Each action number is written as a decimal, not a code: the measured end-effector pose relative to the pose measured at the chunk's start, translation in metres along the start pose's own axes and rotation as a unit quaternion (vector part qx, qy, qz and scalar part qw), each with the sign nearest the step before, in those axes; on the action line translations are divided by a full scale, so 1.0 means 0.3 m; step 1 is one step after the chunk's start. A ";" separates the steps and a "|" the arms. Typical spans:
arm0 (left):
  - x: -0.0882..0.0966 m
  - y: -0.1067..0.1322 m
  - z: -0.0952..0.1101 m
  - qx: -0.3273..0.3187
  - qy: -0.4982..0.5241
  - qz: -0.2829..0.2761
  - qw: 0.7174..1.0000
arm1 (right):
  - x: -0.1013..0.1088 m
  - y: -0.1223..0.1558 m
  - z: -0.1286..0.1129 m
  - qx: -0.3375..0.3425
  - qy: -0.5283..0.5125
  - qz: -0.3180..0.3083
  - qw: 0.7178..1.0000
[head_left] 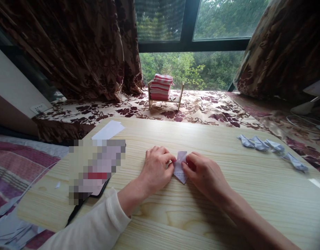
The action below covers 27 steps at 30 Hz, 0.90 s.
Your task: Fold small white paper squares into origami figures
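Observation:
Between my hands, at the middle of the wooden table (160, 225), is a small folded piece of white paper (180, 168) with a pointed lower end and faint print on it. My left hand (157, 168) pinches its left edge between thumb and forefinger. On the opposite edge my right hand (203, 170) pinches the paper the same way, its other fingers curled in. Fingertips cover parts of both side edges. Several folded white paper shapes (260, 143) lie in a row at the table's far right.
White paper strips (109, 130) lie at the far left of the table, behind a blurred-out device (98, 191) with a dark edge. A paper scrap (57, 185) is near the left edge. Beyond, a small wooden rack (181, 95) holds folded striped cloths (161, 87) on the windowsill.

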State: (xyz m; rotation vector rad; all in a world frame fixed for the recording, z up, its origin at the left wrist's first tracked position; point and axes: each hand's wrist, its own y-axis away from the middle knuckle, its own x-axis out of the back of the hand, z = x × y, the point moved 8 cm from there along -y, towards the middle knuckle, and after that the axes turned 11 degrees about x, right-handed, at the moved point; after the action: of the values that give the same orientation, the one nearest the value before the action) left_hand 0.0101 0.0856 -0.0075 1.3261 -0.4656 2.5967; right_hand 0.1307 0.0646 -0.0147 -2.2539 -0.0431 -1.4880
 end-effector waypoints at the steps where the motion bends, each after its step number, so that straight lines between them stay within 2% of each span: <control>1: 0.001 0.002 0.003 -0.007 -0.002 0.002 1.000 | 0.000 0.000 0.000 0.001 0.002 0.001 1.000; 8: 0.009 0.014 0.024 -0.047 -0.029 0.011 0.998 | 0.000 0.001 -0.006 0.019 -0.021 -0.003 1.000; 13: 0.014 0.021 0.033 -0.049 -0.041 0.013 0.998 | 0.008 0.002 -0.041 0.100 -0.062 -0.032 0.993; 19: 0.016 0.030 0.048 -0.057 -0.052 0.008 0.997 | 0.017 0.007 -0.074 0.174 -0.016 -0.062 0.983; 27: 0.033 0.043 0.046 -0.070 -0.074 -0.006 0.995 | 0.024 0.002 -0.082 0.170 0.016 -0.078 0.982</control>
State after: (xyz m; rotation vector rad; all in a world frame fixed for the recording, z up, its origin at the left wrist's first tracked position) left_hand 0.0109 0.0688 0.0056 1.4726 -0.6489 2.4169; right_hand 0.1125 0.0534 -0.0004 -1.9875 -0.4397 -1.4668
